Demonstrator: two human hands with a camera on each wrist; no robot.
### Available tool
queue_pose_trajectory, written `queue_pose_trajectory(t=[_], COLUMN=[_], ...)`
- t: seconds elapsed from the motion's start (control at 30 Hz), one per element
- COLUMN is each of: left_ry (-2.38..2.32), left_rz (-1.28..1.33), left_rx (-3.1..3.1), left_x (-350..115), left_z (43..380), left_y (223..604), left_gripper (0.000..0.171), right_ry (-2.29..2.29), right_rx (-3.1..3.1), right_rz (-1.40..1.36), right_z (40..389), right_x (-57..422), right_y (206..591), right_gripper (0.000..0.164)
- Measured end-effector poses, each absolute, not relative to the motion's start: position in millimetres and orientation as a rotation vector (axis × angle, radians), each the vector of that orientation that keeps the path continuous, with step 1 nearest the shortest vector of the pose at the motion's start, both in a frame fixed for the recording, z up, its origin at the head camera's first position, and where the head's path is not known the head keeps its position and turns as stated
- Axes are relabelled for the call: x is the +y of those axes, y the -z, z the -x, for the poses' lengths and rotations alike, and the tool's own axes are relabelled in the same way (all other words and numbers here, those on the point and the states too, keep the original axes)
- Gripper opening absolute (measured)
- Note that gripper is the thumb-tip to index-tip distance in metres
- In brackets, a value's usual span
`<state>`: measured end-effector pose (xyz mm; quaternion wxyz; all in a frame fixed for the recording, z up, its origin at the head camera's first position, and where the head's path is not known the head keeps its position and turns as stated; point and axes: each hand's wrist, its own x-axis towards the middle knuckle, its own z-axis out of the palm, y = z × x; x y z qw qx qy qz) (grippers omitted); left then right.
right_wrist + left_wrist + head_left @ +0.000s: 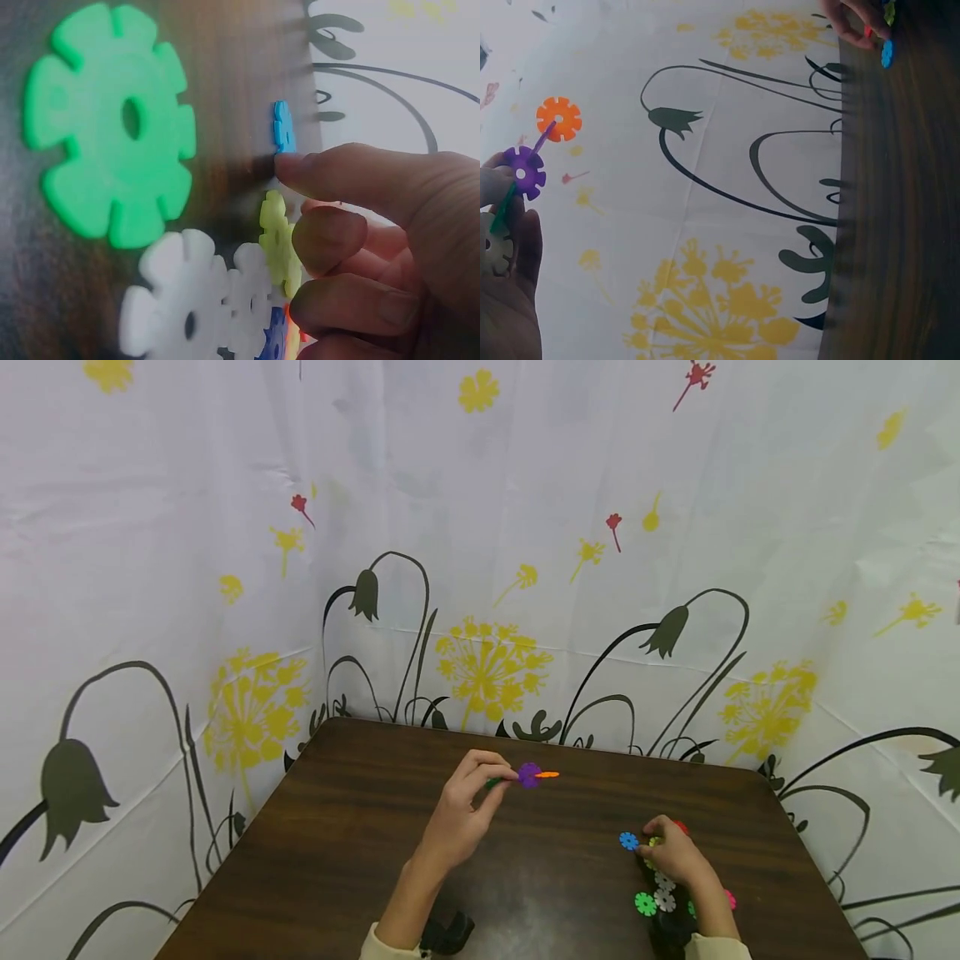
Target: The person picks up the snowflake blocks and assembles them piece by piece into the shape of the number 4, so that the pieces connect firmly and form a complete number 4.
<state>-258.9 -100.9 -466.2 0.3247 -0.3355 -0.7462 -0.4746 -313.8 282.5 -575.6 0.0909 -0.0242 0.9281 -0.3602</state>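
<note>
In the head view my left hand (463, 806) pinches a chain of joined, notched plastic discs above the table. In the left wrist view the chain has an orange disc (559, 118) at its free end, a purple disc (523, 172) in the middle, and green (505, 210) and white (493, 246) discs among the fingers. My right hand (675, 852) hovers low over loose discs with its fingers loosely bent. Its thumb tip is at the edge of a blue disc (283, 126), seemingly touching it. Yellow (276, 232), white (180, 300) and green (112, 124) discs lie nearby.
The dark wooden table (337, 843) meets a white flower-printed curtain (480, 527) at its back edge. A pink disc (730, 900) lies beside the right wrist and a red disc (681, 827) behind the right hand. A black strap (450, 935) is at the left wrist.
</note>
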Motion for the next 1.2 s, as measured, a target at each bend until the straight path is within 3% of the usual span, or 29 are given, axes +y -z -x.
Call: queue_pose_trajectory(t=[0.33,0.9,1.2], left_ry=[1.267,1.269,1.356], left_rz=[0.845,0.821,0.757], left_rx=[-2.003,-2.030,-2.093], left_x=[-100,-102,-102], left_z=[257,257,259], left_y=[466,466,472], left_gripper=[0.018,0.023,0.020], right_ry=[1.140,1.342,1.564], right_rx=[2.676,2.606,2.583], right_rz=[0.103,0.113,0.090], right_z=[316,320,318], right_x=[277,272,259], right_y=[579,576,557], right_gripper=[0.040,0.019,0.042])
